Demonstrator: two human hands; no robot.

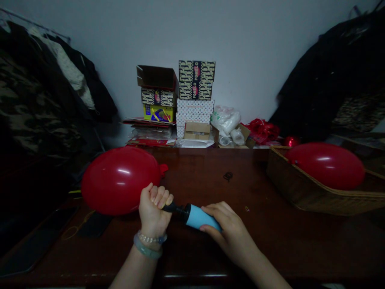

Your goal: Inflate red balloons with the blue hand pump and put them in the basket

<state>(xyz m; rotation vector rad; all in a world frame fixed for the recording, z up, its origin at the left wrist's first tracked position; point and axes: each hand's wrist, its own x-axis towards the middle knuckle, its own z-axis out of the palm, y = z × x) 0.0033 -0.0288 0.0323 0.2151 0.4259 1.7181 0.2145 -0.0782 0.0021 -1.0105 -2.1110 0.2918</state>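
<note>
My left hand [153,208] is a closed fist around the black nozzle end of a hand pump [192,215]. My right hand [227,228] is wrapped around the pump's light blue barrel, which lies low over the dark wooden table [210,172]. A large inflated red balloon [118,180] rests on the table just left of my left fist, its knotted neck pointing right. Whether my left fingers also pinch a balloon on the nozzle is hidden.
A wicker basket [288,188] at the right holds a second inflated red balloon [326,164]. Stacked patterned boxes [195,94], plastic bags and red ribbon line the back wall. Two dark phones [94,224] lie at the left. Clothes hang on both sides.
</note>
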